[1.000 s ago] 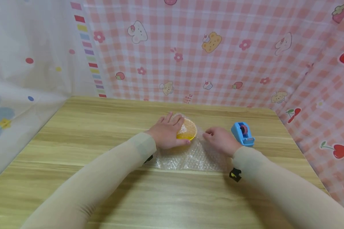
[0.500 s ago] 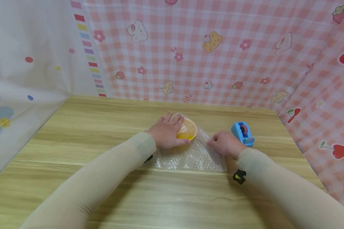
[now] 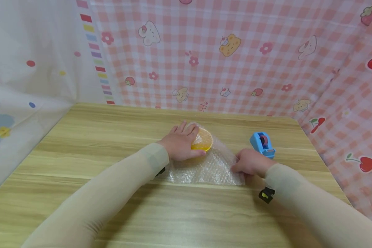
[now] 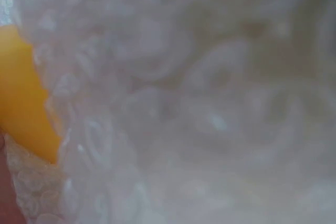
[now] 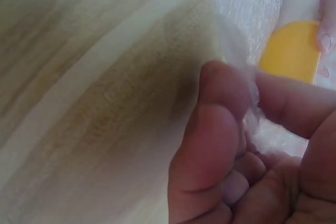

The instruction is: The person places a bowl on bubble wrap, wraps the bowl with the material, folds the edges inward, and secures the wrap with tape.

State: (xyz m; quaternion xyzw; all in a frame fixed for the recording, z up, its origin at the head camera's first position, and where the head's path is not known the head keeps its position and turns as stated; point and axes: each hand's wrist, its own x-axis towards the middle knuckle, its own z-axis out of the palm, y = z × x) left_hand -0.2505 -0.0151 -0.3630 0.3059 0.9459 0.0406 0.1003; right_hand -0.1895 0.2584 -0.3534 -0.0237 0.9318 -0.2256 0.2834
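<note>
On the table lies a sheet of bubble wrap (image 3: 201, 174) with a round yellow object (image 3: 206, 139) on it; its upper face looks like an orange slice. Bubble wrap covers part of that face, under my left hand (image 3: 180, 143). That hand rests on it, fingers spread and thumb along the near rim. My right hand (image 3: 250, 162) pinches the wrap's right edge between thumb and curled fingers, as the right wrist view shows with the hand (image 5: 226, 145) close up. In the left wrist view, blurred bubble wrap (image 4: 157, 129) hides most of the yellow side (image 4: 23, 95).
A blue tape dispenser (image 3: 262, 145) with a reddish roll stands just behind my right hand. The wooden table (image 3: 186, 213) meets a pink checked cloth (image 3: 186, 62) at the back and right, and a pale cloth (image 3: 31, 82) at the left.
My right hand has moved right and nearer to me along the bubble wrap's slanting right edge, toward its near corner. The left hand and the yellow object have stayed put.
</note>
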